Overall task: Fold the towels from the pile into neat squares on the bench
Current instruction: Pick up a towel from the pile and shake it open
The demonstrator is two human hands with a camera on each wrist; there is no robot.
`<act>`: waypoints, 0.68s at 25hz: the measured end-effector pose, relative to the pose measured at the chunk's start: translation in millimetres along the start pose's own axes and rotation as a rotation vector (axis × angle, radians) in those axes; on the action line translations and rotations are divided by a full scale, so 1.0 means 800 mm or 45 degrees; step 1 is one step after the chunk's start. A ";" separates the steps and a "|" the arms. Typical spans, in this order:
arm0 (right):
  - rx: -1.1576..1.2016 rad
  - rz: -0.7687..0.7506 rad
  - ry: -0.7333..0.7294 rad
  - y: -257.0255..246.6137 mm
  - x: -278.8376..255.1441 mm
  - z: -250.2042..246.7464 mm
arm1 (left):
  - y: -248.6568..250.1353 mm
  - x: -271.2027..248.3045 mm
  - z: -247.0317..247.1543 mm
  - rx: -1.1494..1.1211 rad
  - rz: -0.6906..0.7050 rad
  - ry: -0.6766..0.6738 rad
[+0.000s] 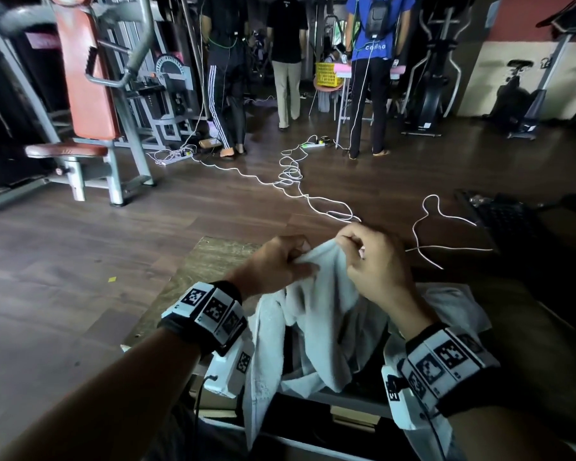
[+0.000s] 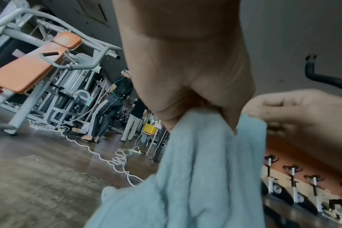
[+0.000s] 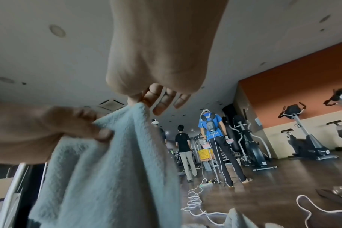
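Observation:
A pale blue-white towel (image 1: 320, 314) hangs bunched between my two hands above the wooden bench (image 1: 207, 261). My left hand (image 1: 293, 261) pinches its top edge on the left. Close beside it, my right hand (image 1: 353, 247) pinches the same edge on the right. The left wrist view has my left hand (image 2: 185, 98) gripping the towel (image 2: 201, 162), which drops below it. In the right wrist view my right hand (image 3: 146, 95) holds a top corner of the towel (image 3: 107, 169) between thumb and fingertips. More pale towel cloth (image 1: 453, 304) lies on the bench under my right forearm.
White cables (image 1: 293, 181) trail over the dark wood floor ahead. A gym machine with an orange pad (image 1: 87, 78) stands at the left. Three people stand at the back near a yellow basket (image 1: 328, 74). Exercise bikes (image 1: 526, 94) line the right wall.

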State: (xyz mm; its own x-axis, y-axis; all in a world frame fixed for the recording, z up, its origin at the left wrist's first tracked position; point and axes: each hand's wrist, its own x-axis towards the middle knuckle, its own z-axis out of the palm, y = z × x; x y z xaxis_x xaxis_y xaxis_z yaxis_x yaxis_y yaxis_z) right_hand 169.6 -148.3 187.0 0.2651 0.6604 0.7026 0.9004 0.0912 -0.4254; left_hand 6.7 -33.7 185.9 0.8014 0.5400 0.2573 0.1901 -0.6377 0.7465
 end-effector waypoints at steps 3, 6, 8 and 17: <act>0.010 0.051 0.147 0.004 0.009 -0.010 | -0.034 -0.008 -0.012 0.027 -0.152 0.040; 0.007 0.365 0.290 0.032 0.017 -0.014 | -0.062 -0.016 -0.028 0.131 -0.285 0.075; -0.083 0.415 0.285 0.043 0.012 -0.013 | -0.067 -0.009 -0.035 0.274 -0.255 0.178; -0.115 0.019 -0.217 0.008 0.016 0.035 | 0.013 0.036 -0.028 0.286 0.115 -0.010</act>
State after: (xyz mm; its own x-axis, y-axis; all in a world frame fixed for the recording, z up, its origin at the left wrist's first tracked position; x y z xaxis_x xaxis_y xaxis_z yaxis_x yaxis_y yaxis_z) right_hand 169.2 -118.3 177.0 0.2234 0.7785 0.5866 0.9262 0.0180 -0.3766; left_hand 19.5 -12.4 214.4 0.8251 0.4715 0.3114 0.2381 -0.7899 0.5651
